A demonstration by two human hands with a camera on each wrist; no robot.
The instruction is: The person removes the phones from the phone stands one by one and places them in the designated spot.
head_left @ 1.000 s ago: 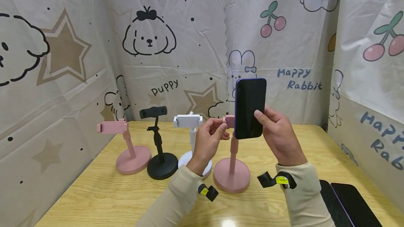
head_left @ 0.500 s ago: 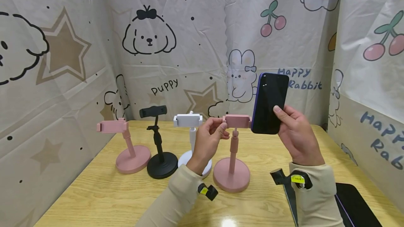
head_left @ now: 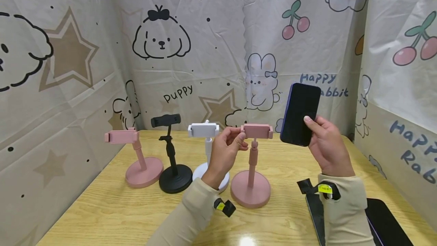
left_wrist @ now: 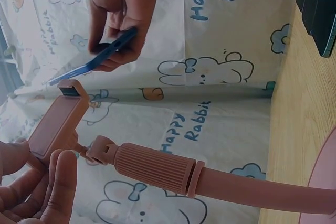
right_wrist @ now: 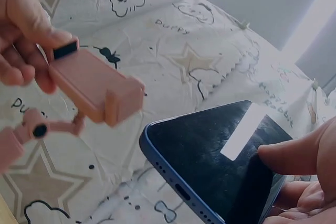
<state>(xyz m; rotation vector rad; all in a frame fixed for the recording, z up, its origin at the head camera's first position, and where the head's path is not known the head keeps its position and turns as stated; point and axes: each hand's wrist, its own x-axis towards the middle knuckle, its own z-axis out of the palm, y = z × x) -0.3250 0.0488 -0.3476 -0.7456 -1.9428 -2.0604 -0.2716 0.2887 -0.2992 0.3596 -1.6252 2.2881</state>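
Note:
My right hand (head_left: 329,145) holds a blue-edged smartphone (head_left: 296,113) upright, thumb on its dark screen and fingers behind. It is apart from the pink phone stand (head_left: 250,191), to its right. With my left hand (head_left: 225,153) I pinch the left end of that stand's clamp (head_left: 257,131). In the left wrist view, thumb and fingers grip the clamp's near end (left_wrist: 52,127), and the phone (left_wrist: 97,59) appears edge-on beyond it. The right wrist view shows the clamp (right_wrist: 97,82) holding nothing, with the phone (right_wrist: 210,156) in front of it.
Left of my left hand stand a white phone stand (head_left: 203,130), a black one (head_left: 175,179) and another pink one (head_left: 144,172), their clamps holding no phones. Dark phones (head_left: 385,215) lie on the wooden table (head_left: 273,223) by my right forearm. Printed curtains surround the table.
My right hand has moved right with the phone, away from the pink stand's clamp, which it partly covered before. My left hand has stayed on the clamp's end.

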